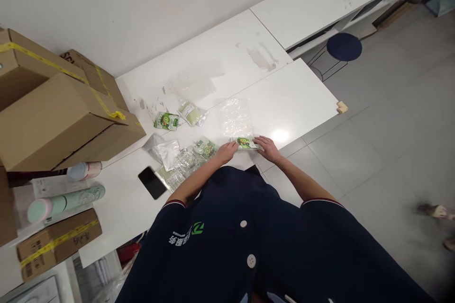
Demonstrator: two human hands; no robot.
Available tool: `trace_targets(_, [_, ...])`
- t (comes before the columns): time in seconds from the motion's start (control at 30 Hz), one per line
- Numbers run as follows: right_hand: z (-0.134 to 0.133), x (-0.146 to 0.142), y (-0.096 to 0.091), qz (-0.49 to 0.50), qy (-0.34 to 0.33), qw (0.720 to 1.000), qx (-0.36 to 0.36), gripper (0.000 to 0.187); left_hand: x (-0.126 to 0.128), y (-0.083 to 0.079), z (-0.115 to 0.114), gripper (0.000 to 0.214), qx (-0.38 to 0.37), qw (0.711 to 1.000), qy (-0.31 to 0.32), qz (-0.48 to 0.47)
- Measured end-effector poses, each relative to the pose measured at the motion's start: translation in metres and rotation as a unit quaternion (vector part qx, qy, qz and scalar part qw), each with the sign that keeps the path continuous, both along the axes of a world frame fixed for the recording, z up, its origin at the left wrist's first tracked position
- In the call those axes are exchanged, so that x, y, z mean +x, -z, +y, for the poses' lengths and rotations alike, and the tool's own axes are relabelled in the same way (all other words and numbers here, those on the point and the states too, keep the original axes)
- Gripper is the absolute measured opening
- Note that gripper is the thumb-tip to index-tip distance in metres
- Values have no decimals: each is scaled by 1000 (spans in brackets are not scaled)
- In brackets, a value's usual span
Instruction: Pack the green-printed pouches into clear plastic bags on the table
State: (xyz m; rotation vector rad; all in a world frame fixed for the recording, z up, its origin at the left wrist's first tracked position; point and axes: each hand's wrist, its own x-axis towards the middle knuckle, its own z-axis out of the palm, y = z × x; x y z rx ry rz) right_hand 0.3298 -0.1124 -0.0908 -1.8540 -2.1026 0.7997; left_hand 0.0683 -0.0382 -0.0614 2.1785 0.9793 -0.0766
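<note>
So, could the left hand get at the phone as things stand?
Probably yes. The phone lies uncovered on the table, to the person's left. The left hand would likely need to leave the pouch and pass the packets between.

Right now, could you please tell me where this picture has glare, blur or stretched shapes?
Head view: a bright glare patch on the white table beside the right hand, and small glints over the clear plastic; head view, right edge: what looks like a foot is smeared; head view, bottom: the navy shirt looms large, probably wide-angle stretch.
</note>
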Motion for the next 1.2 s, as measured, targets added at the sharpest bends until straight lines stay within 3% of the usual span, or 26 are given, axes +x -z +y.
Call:
trace_targets(0.13, [21, -4, 1, 120, 112, 986, -29, 35, 2, -14, 36, 32, -72, 996, -51, -29])
trace_targets(0.27, [53, -7, -1, 216, 209, 946, -118, 32, 20, -16, 80, 8, -69, 989, -129, -33])
trace_targets(0.43, [92, -4, -4, 118, 226, 949, -185, 25, 41, -14, 114, 14, -15, 986, -157, 47])
trace_targets(0.53, [110, -3, 0, 101, 225, 949, -199, 25, 41, -12, 108, 33, 102, 982, -138, 73])
trace_targets(0.63, [123, -1, 7, 93, 229, 945, -216, 25, 33, -10, 88, 43, 180, 981, -33, 59])
trace_targets(0.73, [132, 1, 13, 90, 233, 937, -243, 25, 27, -2, 70, 55, 175, 981, 61, 56])
trace_targets(0.87, [140, 3, 12, 83, 237, 926, -283, 27, 32, 15, 71, 86, 158, 976, 81, 123])
trace_targets(1.0, [144, -3, 4, 46, 249, 923, -291, 29, 47, 30, 86, 95, 139, 973, 89, 163])
trace_targets(1.1, [142, -9, -4, -19, 284, 931, -229, 36, 57, 33, 92, 88, 140, 973, 71, 171])
trace_targets(1.2, [131, -4, -10, -75, 274, 954, -90, 46, 64, 28, 96, 78, 123, 977, 47, 170])
